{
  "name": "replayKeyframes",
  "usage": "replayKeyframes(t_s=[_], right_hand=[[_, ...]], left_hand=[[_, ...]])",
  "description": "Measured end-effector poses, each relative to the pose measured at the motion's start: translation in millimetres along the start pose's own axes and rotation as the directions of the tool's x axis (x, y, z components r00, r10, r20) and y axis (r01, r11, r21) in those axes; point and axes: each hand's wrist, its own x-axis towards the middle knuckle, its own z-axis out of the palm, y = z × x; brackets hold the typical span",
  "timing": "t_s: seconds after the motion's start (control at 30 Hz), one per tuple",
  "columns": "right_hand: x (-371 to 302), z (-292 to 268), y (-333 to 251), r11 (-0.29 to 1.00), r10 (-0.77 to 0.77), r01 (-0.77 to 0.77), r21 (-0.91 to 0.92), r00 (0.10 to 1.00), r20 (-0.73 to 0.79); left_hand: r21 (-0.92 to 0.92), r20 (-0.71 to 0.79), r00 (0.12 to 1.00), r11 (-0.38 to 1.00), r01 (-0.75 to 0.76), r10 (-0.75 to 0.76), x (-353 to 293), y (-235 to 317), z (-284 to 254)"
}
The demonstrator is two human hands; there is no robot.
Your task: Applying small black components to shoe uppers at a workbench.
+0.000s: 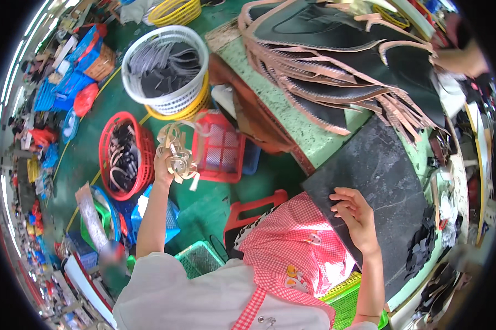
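My left hand [163, 165] is stretched out to the left, its fingers closed round a bundle of curled cream strips [177, 151]. The strips hang loosely over the floor beside a red basket. On the right, my right hand [358, 217] is over a dark, scuffed cutting board [377, 170] on the table's near part. Its fingers are loosely bent and apart, with nothing seen in them. Beyond the board lies a heap of black leather-like pieces [336, 60] with tan notched edges. Small black scraps [421, 245] lie at the board's right edge.
A white basket [165, 99] of grey pieces is stacked in a yellow one. Nearby stand a red basket [149, 170] of dark scraps and an upturned-looking red crate [220, 146]. A red stool [242, 212] is beside my apron. Another person's arm [468, 59] reaches in at the far right.
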Motion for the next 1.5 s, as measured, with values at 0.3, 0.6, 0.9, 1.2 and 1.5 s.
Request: replayKeyframes(t_s=[0.3, 0.6, 0.9, 1.2, 1.5], right_hand=[[-11.2, -33.2, 9.0, 0.992, -0.043, 0.059, 0.112, 0.989, -0.139], [39.2, -54.8, 7.9, 0.9, -0.072, 0.17, 0.402, 0.966, -0.248], [151.3, -45.4, -18.3, 0.713, -0.089, 0.17, 0.681, 0.984, -0.152], [219.7, -11.1, -21.8, 0.459, -0.045, 0.002, 0.888, 0.999, 0.021], [265.6, 19.6, -41.4, 0.565, -0.169, 0.141, 0.813, 0.984, -0.054]], left_hand=[[0.91, 0.275, 0.96, 0.306, -0.28, 0.058, 96.3, -9.8, 85.7], [0.355, 0.574, 0.69, 0.625, -0.695, 0.442, 18.0, 168.5, 332.3], [0.562, 0.761, 0.569, 0.12, -0.818, 0.312, 50.4, 177.6, 469.9], [0.877, 0.421, 0.794, 0.421, -0.232, -0.438, 184.2, 167.2, 447.9], [0.806, 0.337, 0.818, 0.592, 0.005, -0.466, 186.1, 166.7, 412.2]])
